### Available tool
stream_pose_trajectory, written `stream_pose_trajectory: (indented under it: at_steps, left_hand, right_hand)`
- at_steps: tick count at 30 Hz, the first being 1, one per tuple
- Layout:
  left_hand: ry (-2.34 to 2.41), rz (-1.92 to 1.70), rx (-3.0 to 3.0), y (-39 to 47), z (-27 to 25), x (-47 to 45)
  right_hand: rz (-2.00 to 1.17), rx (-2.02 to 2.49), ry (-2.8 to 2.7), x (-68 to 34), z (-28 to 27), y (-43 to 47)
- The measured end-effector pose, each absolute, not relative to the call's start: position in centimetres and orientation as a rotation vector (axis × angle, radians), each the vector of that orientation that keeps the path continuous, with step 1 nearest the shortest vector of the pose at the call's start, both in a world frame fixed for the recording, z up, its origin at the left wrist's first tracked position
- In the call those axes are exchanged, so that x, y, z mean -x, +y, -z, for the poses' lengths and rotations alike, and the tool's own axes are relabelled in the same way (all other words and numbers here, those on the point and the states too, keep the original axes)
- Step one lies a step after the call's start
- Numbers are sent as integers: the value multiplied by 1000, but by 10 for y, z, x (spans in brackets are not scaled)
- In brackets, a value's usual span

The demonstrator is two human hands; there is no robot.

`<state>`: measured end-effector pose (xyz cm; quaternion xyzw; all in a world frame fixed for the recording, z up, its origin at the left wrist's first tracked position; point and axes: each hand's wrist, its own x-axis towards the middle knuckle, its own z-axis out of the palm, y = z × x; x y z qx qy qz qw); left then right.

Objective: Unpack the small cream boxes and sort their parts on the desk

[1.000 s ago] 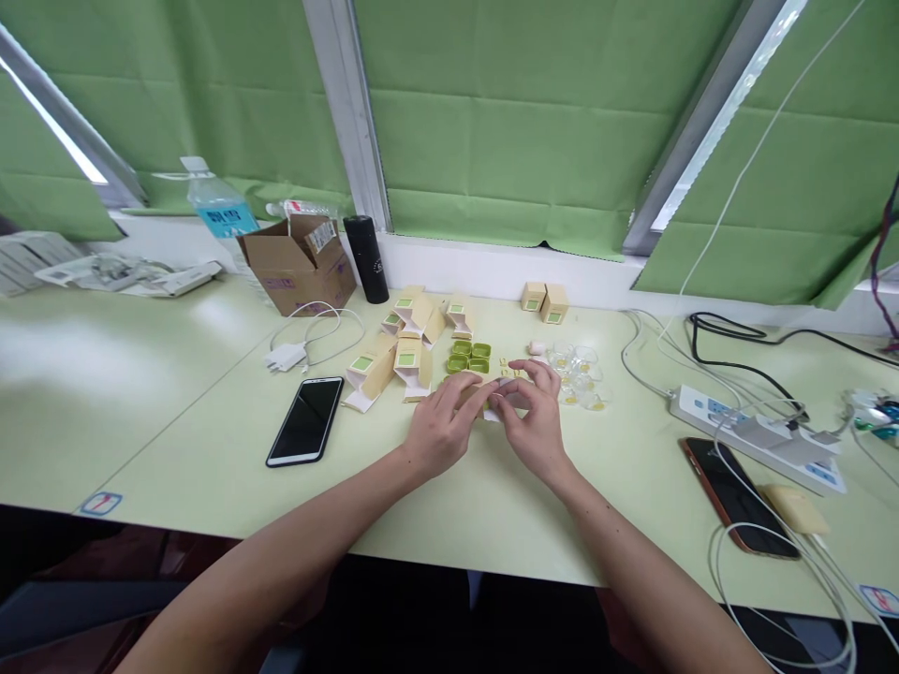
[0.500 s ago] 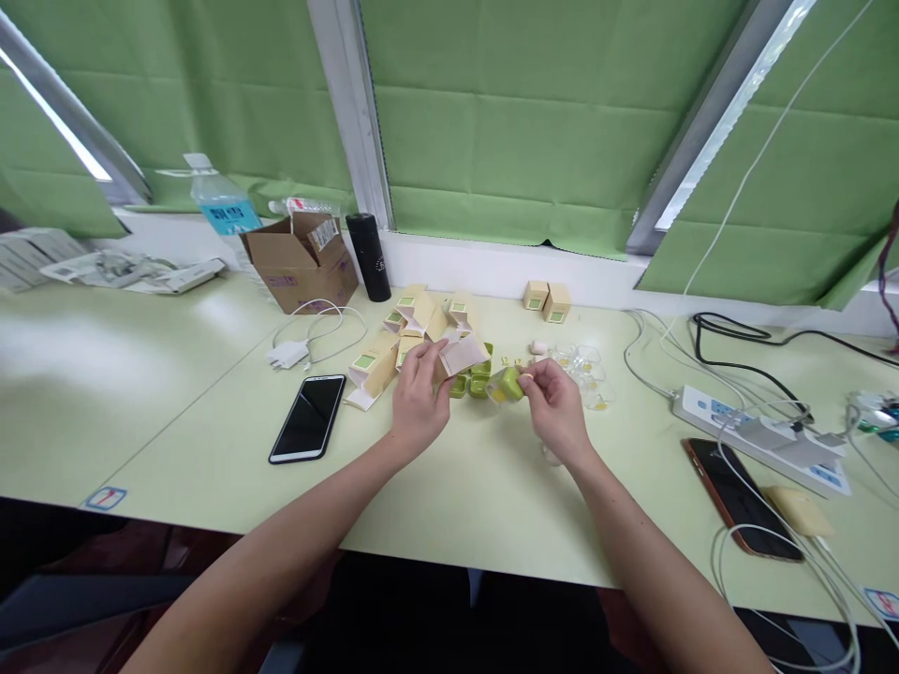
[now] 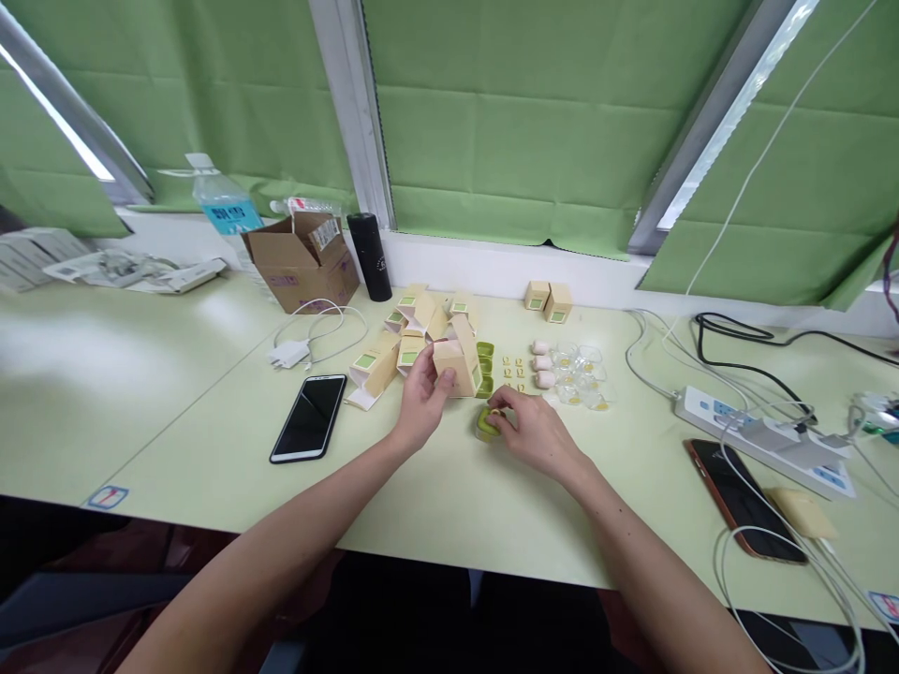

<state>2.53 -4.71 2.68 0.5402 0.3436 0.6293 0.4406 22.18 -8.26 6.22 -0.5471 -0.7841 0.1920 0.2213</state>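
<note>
My left hand [image 3: 423, 395] holds a small cream cardboard box [image 3: 458, 360] with its flap open upward. My right hand [image 3: 530, 426] is closed on a small green-lidded container [image 3: 486, 423] at the table top, just right of and below the box. Behind it stands a column of green square pieces [image 3: 484, 360]. Tiny yellow pieces [image 3: 512, 372] lie in rows to the right. Beyond those are pink rounded pieces [image 3: 543, 363] and clear plastic cups [image 3: 582, 374] with yellow spots. More opened cream boxes [image 3: 379, 363] are heaped left of the held one.
Two closed cream boxes [image 3: 548, 300] stand near the wall. At left are a phone [image 3: 309, 418], a white charger [image 3: 289, 353], a brown carton [image 3: 302, 267] and a black flask [image 3: 369, 257]. A power strip [image 3: 762, 440] with cables and another phone [image 3: 744, 501] are at right.
My right hand has brought the green-lidded container down and left toward the table. My left hand has turned the box so its flap points up.
</note>
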Motion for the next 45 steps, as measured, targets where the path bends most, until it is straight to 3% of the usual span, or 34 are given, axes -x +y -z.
stream_pose_trajectory:
  at_steps: [5, 13, 20, 30, 45]
  left_hand:
    - [692, -1375, -1053, -50, -33, -24]
    - [553, -1166, -1070, -63, -43, -25]
    - [611, -1214, -1336, -66, -33, -30]
    - [766, -1431, -1986, -72, -28, -27]
    - [648, -1416, -1803, -71, -28, -35]
  right_hand:
    - [-511, 1283, -1830, -226, -62, -80]
    - [-875, 1059, -1759, -225, -62, -78]
    - [-1224, 964, -1528, -223, -62, -78]
    - [-1108, 965, -1320, -215, -65, -75]
    - [-1076, 972, -1356, -211, -50, -73]
